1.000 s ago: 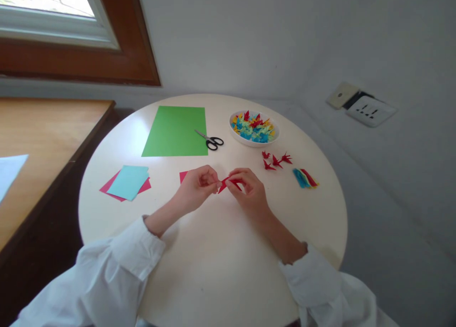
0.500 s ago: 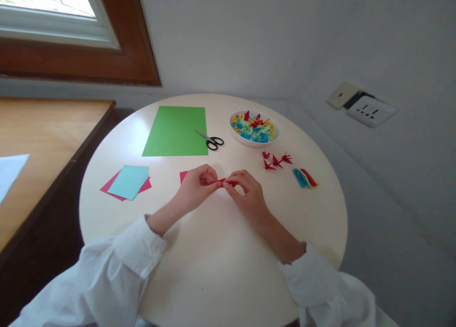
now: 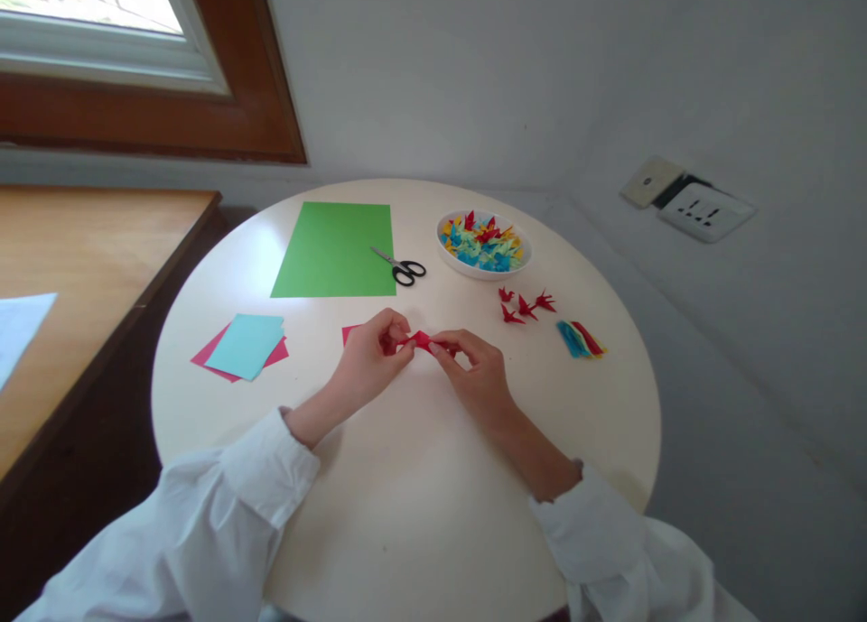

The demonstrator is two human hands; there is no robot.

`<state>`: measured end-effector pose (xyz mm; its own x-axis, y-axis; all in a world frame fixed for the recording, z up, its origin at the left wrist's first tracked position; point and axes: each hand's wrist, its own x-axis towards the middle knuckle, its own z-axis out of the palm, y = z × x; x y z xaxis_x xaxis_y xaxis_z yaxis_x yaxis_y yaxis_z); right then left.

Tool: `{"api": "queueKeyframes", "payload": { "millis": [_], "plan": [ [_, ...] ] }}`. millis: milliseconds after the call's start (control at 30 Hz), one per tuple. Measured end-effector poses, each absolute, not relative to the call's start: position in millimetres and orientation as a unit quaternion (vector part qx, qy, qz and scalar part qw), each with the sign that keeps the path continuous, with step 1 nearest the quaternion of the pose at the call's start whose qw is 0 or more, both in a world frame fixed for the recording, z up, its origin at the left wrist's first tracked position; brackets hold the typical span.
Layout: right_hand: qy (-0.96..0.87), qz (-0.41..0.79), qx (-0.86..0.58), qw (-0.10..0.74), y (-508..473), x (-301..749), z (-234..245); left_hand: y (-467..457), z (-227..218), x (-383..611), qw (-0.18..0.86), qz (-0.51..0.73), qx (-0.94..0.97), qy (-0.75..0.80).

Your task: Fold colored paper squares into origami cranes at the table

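While my left grip [image 3: 369, 362] pinches one end of a small red folded paper [image 3: 421, 340], my right grip [image 3: 478, 374] pinches the other end. Both are closed on it with thumb and fingertips. The paper sits between them over the middle of the round white surface [image 3: 406, 496]; I cannot tell whether it touches, and its folds are too small to read. Just behind my left grip a red paper square [image 3: 348, 333] lies flat, mostly hidden. Toward the left edge a light blue square [image 3: 245, 342] lies on red squares [image 3: 275, 357]. Near the far edge lie a green sheet [image 3: 333, 249], black-handled scissors [image 3: 401, 266] just beside it, and a white bowl [image 3: 474, 274] heaped with coloured paper cranes [image 3: 482, 239]. Toward the right edge stand a few red cranes [image 3: 525, 304], and near them lies a bundle of blue, yellow and red papers [image 3: 580, 338].
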<state>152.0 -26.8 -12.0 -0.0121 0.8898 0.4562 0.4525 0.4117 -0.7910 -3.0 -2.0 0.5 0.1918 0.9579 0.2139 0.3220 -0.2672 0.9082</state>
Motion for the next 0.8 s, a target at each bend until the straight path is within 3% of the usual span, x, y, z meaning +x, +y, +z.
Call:
{"api": "queueKeyframes", "payload": {
  "millis": [167, 367, 800],
  "plan": [
    [-0.638, 0.289, -0.484, 0.525, -27.0, 153.0, -15.3, 1.3, -4.1, -7.1, 0.298, 0.442, 0.729, 0.429],
    [-0.616, 0.331, -0.475, 0.534, -26.8, 152.4, -16.4, 2.9, -11.5, -9.5, 0.386, 0.432, 0.730, 0.363],
    [-0.548, 0.404, -0.480, 0.553, -26.8, 148.8, -9.5, -0.9, -12.0, -6.3, 0.392, 0.458, 0.714, 0.356]
  ]
}}
